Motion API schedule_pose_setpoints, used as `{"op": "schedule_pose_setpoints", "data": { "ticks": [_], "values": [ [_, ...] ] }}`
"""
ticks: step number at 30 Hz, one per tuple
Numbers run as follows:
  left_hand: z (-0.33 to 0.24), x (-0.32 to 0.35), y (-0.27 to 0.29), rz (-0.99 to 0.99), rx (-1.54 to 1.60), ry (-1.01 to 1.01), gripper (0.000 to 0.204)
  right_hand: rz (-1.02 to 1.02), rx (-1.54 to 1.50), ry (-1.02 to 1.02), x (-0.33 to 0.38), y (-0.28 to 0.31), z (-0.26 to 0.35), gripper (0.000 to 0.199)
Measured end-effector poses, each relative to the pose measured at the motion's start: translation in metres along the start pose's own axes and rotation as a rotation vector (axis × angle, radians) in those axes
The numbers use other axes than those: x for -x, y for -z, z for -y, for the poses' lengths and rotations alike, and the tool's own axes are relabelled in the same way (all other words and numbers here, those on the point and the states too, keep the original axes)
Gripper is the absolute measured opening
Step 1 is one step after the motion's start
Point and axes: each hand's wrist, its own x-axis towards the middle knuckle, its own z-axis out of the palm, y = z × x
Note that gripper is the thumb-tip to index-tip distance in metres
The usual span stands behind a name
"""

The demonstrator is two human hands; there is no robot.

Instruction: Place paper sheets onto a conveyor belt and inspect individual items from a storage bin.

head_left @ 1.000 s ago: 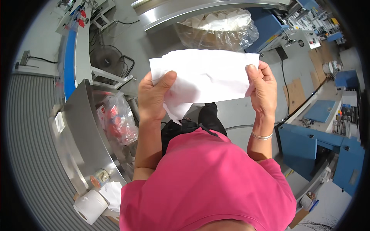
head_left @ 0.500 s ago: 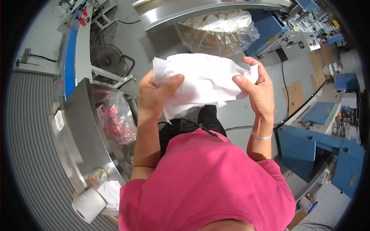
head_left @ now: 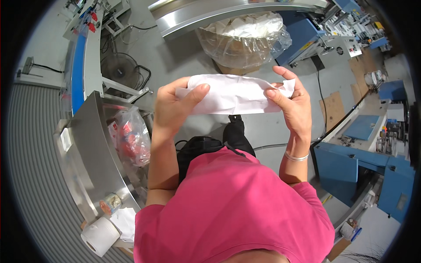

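Observation:
A thin white sheet [head_left: 237, 94], soft and creased like cloth or paper, is stretched level between my hands in front of my body. My left hand [head_left: 177, 103] grips its left end, thumb on top and fingers hidden behind it. At the other end my right hand [head_left: 291, 98] pinches the gathered corner with the thumb, while the index finger sticks up free of the sheet. The sheet's lower edge hangs nearly straight. Whether it is one layer or folded, I cannot tell.
Ahead, under a metal table edge [head_left: 237, 19], stands a plastic-lined box [head_left: 241, 48] full of white material. On my left are a steel counter [head_left: 94, 149], a clear bag of red items [head_left: 131, 138], a jar [head_left: 110, 203] and a white roll [head_left: 100, 236]. Blue cabinets [head_left: 337, 173] stand right.
The sheet has become narrower from top to bottom; its loose lower left corner no longer hangs down. Its upper edge sits lower. Both hands keep their hold and have barely shifted.

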Motion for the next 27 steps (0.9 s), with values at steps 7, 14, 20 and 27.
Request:
{"op": "schedule_pose_setpoints", "data": {
  "ticks": [7,14,20,27],
  "values": [
    [0.001,0.001,0.006,0.056,0.148,0.089,0.020,-0.063,-0.044,-0.024,-0.004,-0.001,-0.004,0.044],
    [0.005,0.000,0.009,0.086,0.285,0.144,0.020,-0.019,-0.054,-0.053,-0.006,-0.005,-0.003,0.047],
    [0.006,-0.001,0.012,0.112,0.405,0.169,0.025,0.034,-0.022,-0.040,-0.009,-0.006,-0.008,0.052],
    [0.017,-0.005,0.029,0.030,0.599,0.180,0.045,0.247,-0.021,-0.232,-0.017,0.000,-0.013,0.070]
  ]
}}
